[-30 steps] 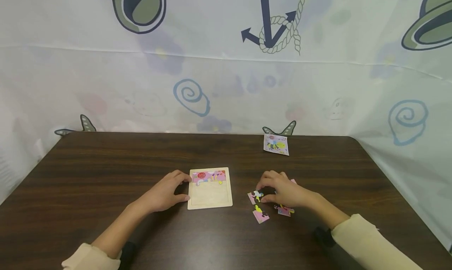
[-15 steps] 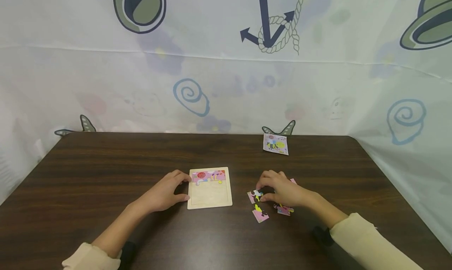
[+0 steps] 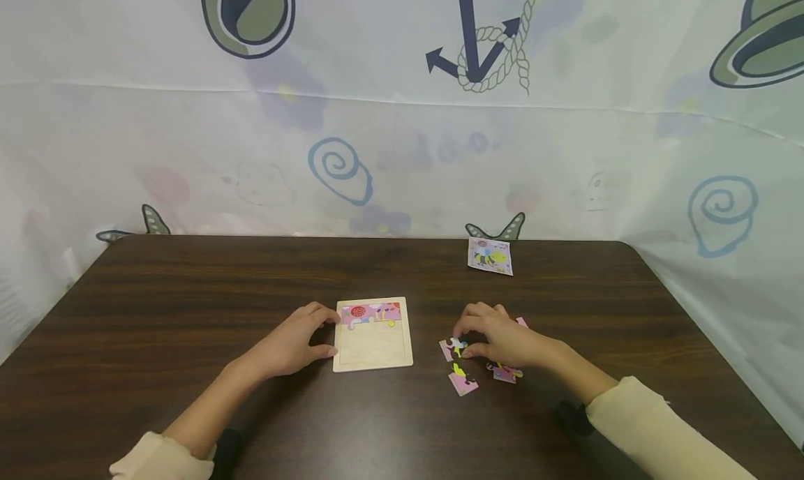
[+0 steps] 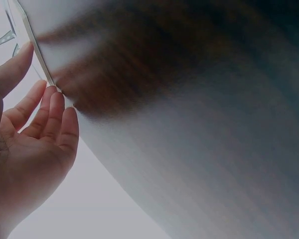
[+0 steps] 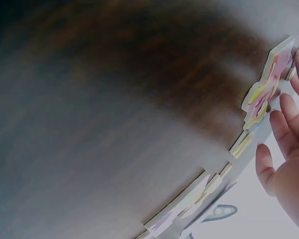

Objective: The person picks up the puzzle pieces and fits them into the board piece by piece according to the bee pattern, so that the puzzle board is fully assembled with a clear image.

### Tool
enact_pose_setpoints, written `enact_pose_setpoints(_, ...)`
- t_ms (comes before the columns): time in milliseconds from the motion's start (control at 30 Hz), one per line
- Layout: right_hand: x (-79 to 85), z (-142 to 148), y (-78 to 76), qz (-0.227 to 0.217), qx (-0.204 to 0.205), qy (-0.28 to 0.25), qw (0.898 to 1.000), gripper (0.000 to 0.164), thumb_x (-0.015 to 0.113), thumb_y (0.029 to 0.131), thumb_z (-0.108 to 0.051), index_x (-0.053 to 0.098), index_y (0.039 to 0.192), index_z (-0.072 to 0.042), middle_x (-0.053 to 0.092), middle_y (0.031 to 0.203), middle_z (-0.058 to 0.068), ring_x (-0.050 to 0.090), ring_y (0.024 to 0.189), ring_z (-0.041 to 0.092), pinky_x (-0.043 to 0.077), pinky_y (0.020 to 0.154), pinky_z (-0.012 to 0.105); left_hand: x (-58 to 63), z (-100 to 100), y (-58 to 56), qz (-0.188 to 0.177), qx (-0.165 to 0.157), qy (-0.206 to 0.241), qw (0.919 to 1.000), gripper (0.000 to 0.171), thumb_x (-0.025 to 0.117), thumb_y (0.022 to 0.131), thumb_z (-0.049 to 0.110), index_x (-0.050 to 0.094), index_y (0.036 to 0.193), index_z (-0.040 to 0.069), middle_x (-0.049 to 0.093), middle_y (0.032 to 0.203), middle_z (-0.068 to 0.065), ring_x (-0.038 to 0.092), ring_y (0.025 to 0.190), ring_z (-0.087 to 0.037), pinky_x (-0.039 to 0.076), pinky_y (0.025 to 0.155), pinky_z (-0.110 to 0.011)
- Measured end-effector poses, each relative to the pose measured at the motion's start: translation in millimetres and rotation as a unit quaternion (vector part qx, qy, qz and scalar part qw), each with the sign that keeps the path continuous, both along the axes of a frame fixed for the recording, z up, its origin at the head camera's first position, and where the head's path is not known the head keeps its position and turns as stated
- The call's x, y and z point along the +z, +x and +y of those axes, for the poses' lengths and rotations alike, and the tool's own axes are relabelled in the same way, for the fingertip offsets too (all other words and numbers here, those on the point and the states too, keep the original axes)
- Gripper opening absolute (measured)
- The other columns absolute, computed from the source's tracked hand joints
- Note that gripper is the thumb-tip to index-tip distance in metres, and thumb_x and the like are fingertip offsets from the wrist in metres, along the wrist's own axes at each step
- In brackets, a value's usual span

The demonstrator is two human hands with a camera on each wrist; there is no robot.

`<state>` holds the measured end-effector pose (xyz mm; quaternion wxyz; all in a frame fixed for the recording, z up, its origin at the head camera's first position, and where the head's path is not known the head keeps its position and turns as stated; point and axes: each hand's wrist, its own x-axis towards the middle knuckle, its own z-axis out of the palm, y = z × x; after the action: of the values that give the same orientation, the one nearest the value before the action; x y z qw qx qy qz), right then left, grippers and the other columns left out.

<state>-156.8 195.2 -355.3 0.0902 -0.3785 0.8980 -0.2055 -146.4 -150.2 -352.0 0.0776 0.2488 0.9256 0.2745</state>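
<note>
In the head view my left hand [image 3: 289, 344] rests at the left edge of a square wooden puzzle tray [image 3: 373, 347], thumb and index fingertip touching its rim. Its fingers look relaxed in the left wrist view. A strip of pink printed pieces [image 3: 370, 314] fills the tray's top row; bare wood shows below. To the right, my right hand [image 3: 502, 337] pinches a pink, white and yellow jigsaw piece [image 3: 457, 347] between thumb and index finger, low over the table. Another pink and yellow piece [image 3: 463, 384] lies just in front of it.
More pieces [image 3: 504, 373] lie under and beside the right hand, partly hidden by it. A small picture card [image 3: 490, 257] with a bee lies at the back edge of the dark wooden table [image 3: 251, 271]. A printed cloth [image 3: 402, 166] hangs behind.
Both hands stay almost still. The right fingertips, with the piece between them, shift very slightly left; the tray keeps its place.
</note>
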Motion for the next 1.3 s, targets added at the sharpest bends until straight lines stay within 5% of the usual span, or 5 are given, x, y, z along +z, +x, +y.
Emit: enact_pose_setpoints(1300,16.5,-6,-8.1,-0.017,0.015,-0.002,1.000,0.019,0.070,0.080,-0.013,0.060,0.096,-0.010,0.055,0.096,-0.002,0.050,0.095,0.015,0.030,0.079,0.038,5.1,-1,-2.8,-0.004,-0.008,0.006,0.9999,0.040,0.073,0.077,0.011,0.055,0.110,-0.001,0.052,0.107,-0.010,0.050,0.098,-0.027,0.043,0.084,-0.041)
